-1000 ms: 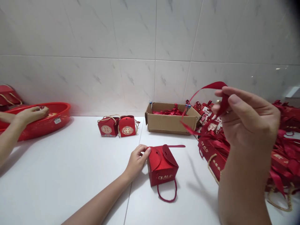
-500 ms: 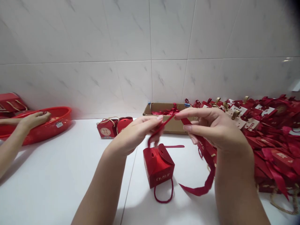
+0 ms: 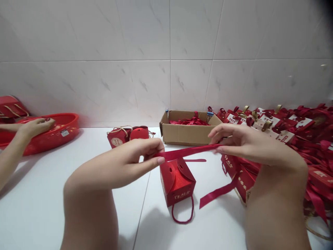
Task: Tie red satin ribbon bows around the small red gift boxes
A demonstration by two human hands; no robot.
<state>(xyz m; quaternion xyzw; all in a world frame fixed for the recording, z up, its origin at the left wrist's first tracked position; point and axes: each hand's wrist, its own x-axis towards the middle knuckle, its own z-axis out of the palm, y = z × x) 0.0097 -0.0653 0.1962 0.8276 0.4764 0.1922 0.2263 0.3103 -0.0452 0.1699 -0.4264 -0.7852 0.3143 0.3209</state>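
Observation:
A dark red ribbon (image 3: 188, 151) is stretched nearly level between my two hands. My left hand (image 3: 142, 156) pinches one part of it between thumb and fingers. On the other side my right hand (image 3: 234, 142) pinches it too, and a loose tail of ribbon hangs below that hand toward the table. Beneath the taut stretch stands a small red gift box (image 3: 179, 184) with two holes in its top flaps. A cord handle (image 3: 183, 221) loops out at its near side. Neither hand touches the box.
Behind the box is a cardboard tray (image 3: 189, 134) with red ribbons inside. Two red boxes (image 3: 139, 133) stand left of it. A heap of ribboned red boxes (image 3: 288, 139) fills the right side. At far left, another person's hand (image 3: 36, 128) is over a red basin (image 3: 65, 125).
My hands have moved apart, pulling the ribbon from a slack, bunched shape into a flat, taut band. The view has tilted down slightly.

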